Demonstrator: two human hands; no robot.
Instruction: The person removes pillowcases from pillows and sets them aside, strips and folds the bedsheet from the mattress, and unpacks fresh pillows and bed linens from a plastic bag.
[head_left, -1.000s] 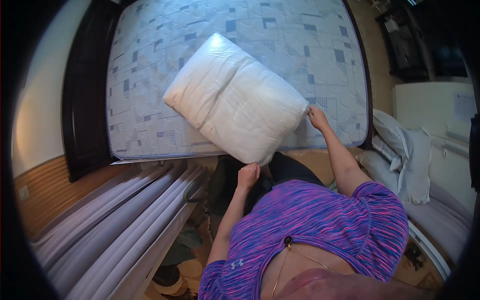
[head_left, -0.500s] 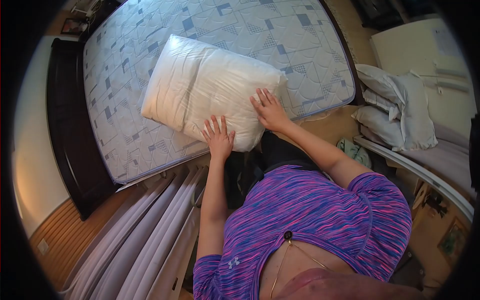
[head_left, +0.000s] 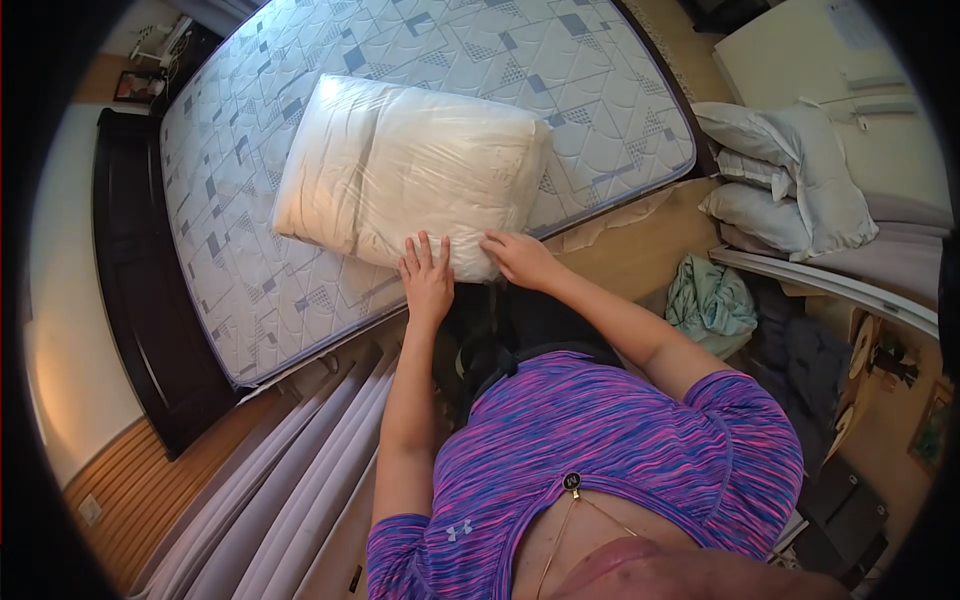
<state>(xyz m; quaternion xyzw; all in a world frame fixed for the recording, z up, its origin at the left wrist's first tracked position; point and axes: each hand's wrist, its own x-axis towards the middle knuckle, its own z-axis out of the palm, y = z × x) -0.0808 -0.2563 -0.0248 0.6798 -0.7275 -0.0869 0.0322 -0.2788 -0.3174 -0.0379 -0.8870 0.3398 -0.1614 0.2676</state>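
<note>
A folded white comforter (head_left: 420, 160), packed in a clear plastic bag, lies at an angle on the patterned mattress (head_left: 590, 120). My left hand (head_left: 428, 285) rests on the bag's near side with its fingers spread and stretched out. At the bag's near right corner, my right hand (head_left: 520, 258) has its fingers drawn together and pinches the plastic. The bag's underside is hidden.
A dark headboard (head_left: 150, 280) stands left of the mattress. Grey curtains (head_left: 280, 480) hang at the near left. To the right are stacked pillows (head_left: 790, 180), a crumpled green cloth (head_left: 710, 305) and a pale cabinet (head_left: 830, 80).
My right hand has moved from lying spread on top of the bag down to its near corner, where its fingers have closed. My left hand stays on the near side.
</note>
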